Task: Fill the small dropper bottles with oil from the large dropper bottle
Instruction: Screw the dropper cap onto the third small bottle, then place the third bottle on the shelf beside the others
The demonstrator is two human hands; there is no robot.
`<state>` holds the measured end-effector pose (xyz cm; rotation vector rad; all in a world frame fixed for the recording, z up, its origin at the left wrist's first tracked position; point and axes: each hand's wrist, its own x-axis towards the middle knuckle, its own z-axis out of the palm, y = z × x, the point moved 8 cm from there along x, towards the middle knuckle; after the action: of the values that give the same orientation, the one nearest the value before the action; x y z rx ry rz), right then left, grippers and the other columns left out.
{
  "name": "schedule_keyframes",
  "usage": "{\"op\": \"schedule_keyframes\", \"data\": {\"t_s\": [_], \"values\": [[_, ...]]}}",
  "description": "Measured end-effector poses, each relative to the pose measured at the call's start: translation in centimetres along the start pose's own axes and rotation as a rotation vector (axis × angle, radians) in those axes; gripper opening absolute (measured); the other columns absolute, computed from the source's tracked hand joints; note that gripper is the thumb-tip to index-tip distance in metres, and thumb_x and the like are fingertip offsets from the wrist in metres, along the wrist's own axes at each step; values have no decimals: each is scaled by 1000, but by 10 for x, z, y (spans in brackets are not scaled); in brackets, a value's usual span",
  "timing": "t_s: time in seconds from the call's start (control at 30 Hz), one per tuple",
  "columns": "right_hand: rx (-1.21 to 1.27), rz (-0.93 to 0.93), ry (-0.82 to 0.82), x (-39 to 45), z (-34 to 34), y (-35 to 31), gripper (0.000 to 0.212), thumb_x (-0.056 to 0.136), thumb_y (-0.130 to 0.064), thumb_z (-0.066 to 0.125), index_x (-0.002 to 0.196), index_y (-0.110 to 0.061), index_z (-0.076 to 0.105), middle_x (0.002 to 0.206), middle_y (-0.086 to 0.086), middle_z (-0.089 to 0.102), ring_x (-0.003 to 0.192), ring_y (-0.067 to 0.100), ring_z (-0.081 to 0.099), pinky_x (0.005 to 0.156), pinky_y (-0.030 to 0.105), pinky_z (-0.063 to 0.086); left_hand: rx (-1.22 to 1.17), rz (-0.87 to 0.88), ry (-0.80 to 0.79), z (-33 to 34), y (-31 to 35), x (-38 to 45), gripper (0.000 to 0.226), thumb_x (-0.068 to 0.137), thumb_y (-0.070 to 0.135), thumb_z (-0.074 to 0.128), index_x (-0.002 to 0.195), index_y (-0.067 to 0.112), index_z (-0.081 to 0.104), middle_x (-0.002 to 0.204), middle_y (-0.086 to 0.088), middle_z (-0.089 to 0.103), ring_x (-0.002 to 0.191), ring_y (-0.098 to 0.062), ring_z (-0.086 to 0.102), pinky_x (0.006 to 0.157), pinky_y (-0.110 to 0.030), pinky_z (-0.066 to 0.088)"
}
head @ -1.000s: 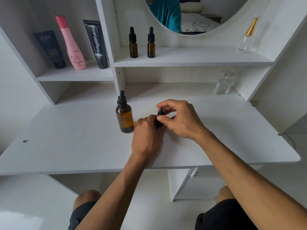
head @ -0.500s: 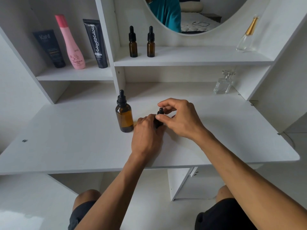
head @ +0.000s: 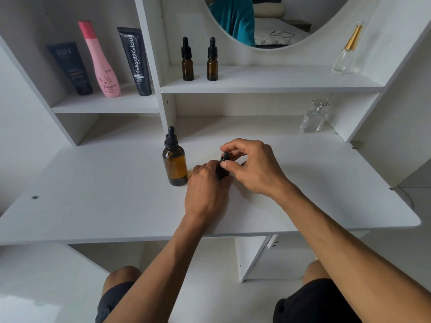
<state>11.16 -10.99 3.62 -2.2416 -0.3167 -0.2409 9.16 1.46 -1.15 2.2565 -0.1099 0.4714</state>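
The large amber dropper bottle (head: 175,163) stands capped on the white desk (head: 93,194), partly filled with oil. Just to its right, a small dropper bottle (head: 224,169) stands on the desk, mostly hidden by my hands. My left hand (head: 206,190) grips its body. My right hand (head: 253,167) pinches its black dropper cap (head: 225,156) between thumb and fingers. Two more small amber dropper bottles (head: 187,60) (head: 212,60) stand capped on the middle shelf.
On the left shelf stand a dark tube (head: 70,67), a pink bottle (head: 100,61) and a black tube (head: 136,61). A clear perfume bottle (head: 313,117) sits at the desk's back right, and a gold-capped one (head: 346,52) on the upper shelf. A mirror (head: 268,19) hangs above.
My hands stay on the small bottle; the fingers of my right hand have shifted slightly around its cap. Nothing else has moved.
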Motion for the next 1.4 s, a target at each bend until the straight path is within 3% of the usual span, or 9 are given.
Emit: {"op": "schedule_keyframes", "data": {"t_s": [0.1,0.23,0.7,0.9,1.03,1.13,1.2,1.27,1.4], "values": [[-3,2,15,0,-1,1,27,82,-17,78,108,-20,73,93,-9,74,88,6,69,73,10,44,-11,-16,-7,1,-1,1,16,94,24,67,103,12,68,86,-2,66,81,-23,59,66,-43,54],[-4,-2,36,-1,0,1,26,82,-18,79,107,-20,74,93,-9,73,85,7,69,69,7,42,-12,-21,-11,1,-1,1,16,94,24,68,104,11,68,88,-4,69,81,-24,61,67,-46,56],[25,46,17,-5,8,12,19,85,-22,77,103,-18,73,94,-5,74,89,8,68,80,17,50,44,-19,-48,2,-3,0,20,91,26,71,105,11,68,92,-3,69,86,-22,58,65,-30,44],[42,45,130,-3,-16,14,19,90,-21,72,108,-15,69,96,-3,73,89,9,68,82,21,53,115,-50,-88,1,-1,-3,44,94,29,70,133,11,59,124,-7,67,116,-24,55,89,-33,48],[51,6,225,8,-43,3,19,92,-19,70,109,-12,68,100,0,73,88,11,68,81,23,54,213,-18,-157,9,5,-1,55,98,40,60,145,13,47,144,-7,56,132,-26,50,106,-40,43],[51,-71,305,24,-65,-16,21,92,-18,70,111,-9,68,101,3,72,90,14,69,84,27,57,382,10,-309,24,5,-2,67,105,51,37,159,13,26,165,-7,28,153,-25,23,125,-44,20],[46,-120,369,38,-81,-30,21,93,-19,68,111,-8,67,102,2,72,89,12,68,83,24,57,442,-1,-413,35,0,0,70,107,52,24,162,12,11,170,-6,8,157,-23,3,127,-45,3],[48,-154,422,54,-94,-45,21,94,-19,67,111,-8,66,100,-3,69,88,9,66,78,18,56,471,4,-445,41,-2,4,71,107,52,20,163,11,7,171,-6,2,157,-23,-3,127,-46,-2],[36,-188,517,89,-108,-62,20,92,-21,66,105,-6,67,93,-1,71,86,13,68,81,32,58,493,-9,-465,48,-3,9,72,106,54,16,163,12,3,171,-4,-3,157,-22,-8,126,-47,-6]]}}
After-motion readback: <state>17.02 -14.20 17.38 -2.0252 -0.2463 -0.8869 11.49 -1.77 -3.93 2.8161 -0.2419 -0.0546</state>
